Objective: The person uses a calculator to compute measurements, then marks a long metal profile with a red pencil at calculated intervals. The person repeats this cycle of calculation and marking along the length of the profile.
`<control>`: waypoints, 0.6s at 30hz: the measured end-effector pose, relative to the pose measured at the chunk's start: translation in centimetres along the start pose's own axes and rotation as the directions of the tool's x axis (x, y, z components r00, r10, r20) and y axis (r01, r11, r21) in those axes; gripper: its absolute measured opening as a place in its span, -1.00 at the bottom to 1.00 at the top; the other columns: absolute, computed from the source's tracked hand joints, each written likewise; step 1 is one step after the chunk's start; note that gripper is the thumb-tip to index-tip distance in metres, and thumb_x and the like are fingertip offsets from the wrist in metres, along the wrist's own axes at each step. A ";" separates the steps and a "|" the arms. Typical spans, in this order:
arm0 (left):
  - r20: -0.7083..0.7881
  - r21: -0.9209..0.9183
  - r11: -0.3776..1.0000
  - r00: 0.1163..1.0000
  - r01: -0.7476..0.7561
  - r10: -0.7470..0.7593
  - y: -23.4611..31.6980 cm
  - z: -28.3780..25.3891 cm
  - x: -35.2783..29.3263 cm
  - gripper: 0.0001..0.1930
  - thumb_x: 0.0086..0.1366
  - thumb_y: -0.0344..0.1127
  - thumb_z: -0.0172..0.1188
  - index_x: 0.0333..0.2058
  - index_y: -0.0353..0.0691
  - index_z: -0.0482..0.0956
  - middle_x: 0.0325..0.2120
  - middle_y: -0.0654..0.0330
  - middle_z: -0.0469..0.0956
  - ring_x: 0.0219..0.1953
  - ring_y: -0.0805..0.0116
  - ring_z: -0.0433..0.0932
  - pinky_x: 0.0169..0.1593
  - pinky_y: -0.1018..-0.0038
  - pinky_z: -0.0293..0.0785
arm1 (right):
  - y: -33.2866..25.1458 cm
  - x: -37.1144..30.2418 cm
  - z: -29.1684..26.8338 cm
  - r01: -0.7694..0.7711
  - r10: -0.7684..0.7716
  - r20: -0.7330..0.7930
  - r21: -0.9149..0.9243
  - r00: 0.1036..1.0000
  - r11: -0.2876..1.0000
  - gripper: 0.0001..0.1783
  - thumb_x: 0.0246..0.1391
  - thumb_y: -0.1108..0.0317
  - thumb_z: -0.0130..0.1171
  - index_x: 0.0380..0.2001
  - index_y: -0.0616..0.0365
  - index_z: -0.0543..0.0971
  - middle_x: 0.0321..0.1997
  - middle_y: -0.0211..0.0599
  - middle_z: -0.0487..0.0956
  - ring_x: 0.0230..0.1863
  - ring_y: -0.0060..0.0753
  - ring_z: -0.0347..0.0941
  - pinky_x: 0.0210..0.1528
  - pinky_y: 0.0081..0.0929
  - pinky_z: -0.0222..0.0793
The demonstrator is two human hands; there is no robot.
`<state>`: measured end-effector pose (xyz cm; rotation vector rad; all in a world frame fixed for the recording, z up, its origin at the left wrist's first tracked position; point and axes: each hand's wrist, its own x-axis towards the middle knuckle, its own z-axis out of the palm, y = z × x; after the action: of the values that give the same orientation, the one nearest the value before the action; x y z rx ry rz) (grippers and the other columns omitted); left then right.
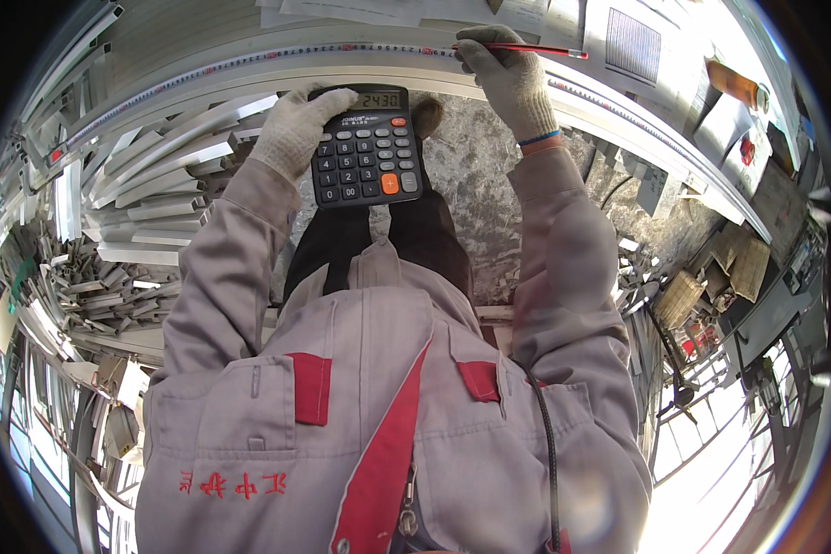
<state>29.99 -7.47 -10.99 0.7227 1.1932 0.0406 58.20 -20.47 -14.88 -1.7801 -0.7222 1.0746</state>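
Nearest, above the dark-trousered lap (443, 231): black calculator (369, 152), face up, display at the far end. Gripped at the upper left by the gloved left hand (291, 134), thumb apparently across the face beside the display, other fingers mostly hidden. Probably light, stiff plastic; perhaps slippery against knit fabric, fragile at the display if dropped. Best held by the long side edges, clear of the keys.

To the left: loose metal strips (171, 171), likely stiff and sharp-edged.

Farther out, right: gloved right hand (508, 85), fingers closed round a slim red pencil (552, 51). Likely very light, rigid, weak only at the point; best pinched near that end.

Passing beneath: tape measure (346, 47), along a pale surface (360, 69). Likely thin, springy, easily kinked; best lifted by its edges. Beyond: papers (351, 8).
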 end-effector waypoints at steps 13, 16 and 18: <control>-0.005 -0.002 1.000 1.000 0.030 -0.030 -1.1 -1.0 -0.1 -0.67 0.45 -0.28 0.42 0.08 -0.33 0.71 -0.13 0.14 0.77 -0.24 0.45 0.77 -0.17 0.51 0.78 | -1.4 2.0 4.2 0.080 -0.079 0.010 -0.173 0.997 0.982 -0.79 0.37 0.29 0.34 -0.14 0.23 0.72 -0.37 -0.28 0.73 -0.29 -0.50 0.64 -0.16 -0.39 0.59; 0.028 -0.039 0.999 0.999 0.031 -0.030 -1.4 -1.3 0.3 -0.67 0.45 -0.27 0.43 0.09 -0.31 0.71 -0.14 0.15 0.77 -0.24 0.46 0.76 -0.17 0.51 0.78 | -1.3 2.1 4.5 0.110 -0.114 -0.011 -0.184 0.993 0.977 -0.79 0.37 0.29 0.34 -0.13 0.23 0.72 -0.36 -0.27 0.73 -0.28 -0.47 0.66 -0.15 -0.37 0.59; 0.036 -0.035 0.999 0.999 0.034 -0.033 -1.6 -1.5 0.5 -0.66 0.44 -0.26 0.44 0.09 -0.30 0.72 -0.14 0.15 0.78 -0.24 0.47 0.76 -0.18 0.52 0.77 | -1.1 2.1 4.7 0.127 -0.133 -0.024 -0.163 0.991 0.978 -0.79 0.37 0.29 0.34 -0.13 0.23 0.72 -0.36 -0.25 0.74 -0.27 -0.45 0.67 -0.14 -0.35 0.60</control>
<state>28.40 -7.78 -12.52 0.6694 1.1680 0.0212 54.86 -16.45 -15.64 -1.8550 -0.9127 0.9172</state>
